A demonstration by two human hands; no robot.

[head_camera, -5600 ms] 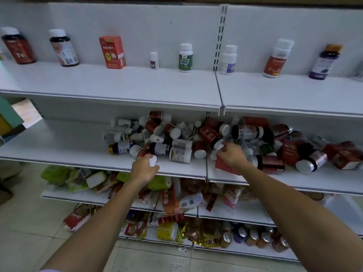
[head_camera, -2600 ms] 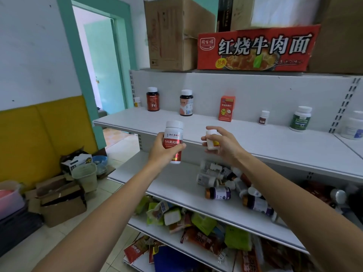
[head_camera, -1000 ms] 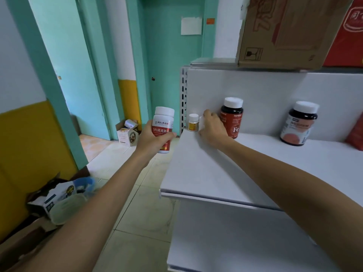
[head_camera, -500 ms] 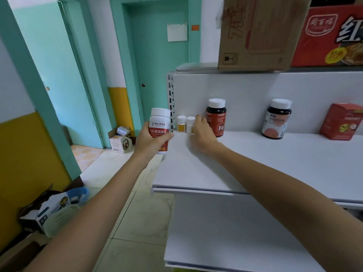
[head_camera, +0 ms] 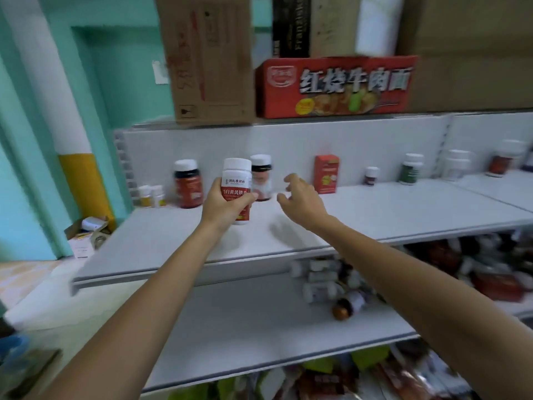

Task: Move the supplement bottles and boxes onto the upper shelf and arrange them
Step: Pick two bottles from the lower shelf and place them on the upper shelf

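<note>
From the head camera, the left hand (head_camera: 223, 204) grips a white bottle with a red label (head_camera: 237, 180), fingers wrapped round its lower half, holding it upright just above the front part of the upper shelf (head_camera: 375, 215). The right hand (head_camera: 300, 197) hovers beside it over the same shelf, fingers spread and loosely bent, holding nothing. Along the back of the upper shelf stand two small bottles (head_camera: 151, 196) at the left end, then a dark bottle with a red label (head_camera: 187, 183), another dark bottle (head_camera: 261, 174) partly hidden behind the held one, a red box (head_camera: 326, 174), a small white-capped bottle (head_camera: 371, 176) and a green-labelled bottle (head_camera: 411, 173); further ones to the right are blurred. On the lower shelf (head_camera: 245, 327) a heap of bottles and boxes (head_camera: 331, 287) lies on its side. A red carton (head_camera: 334, 88) sits on top of the unit between brown cardboard boxes.
</note>
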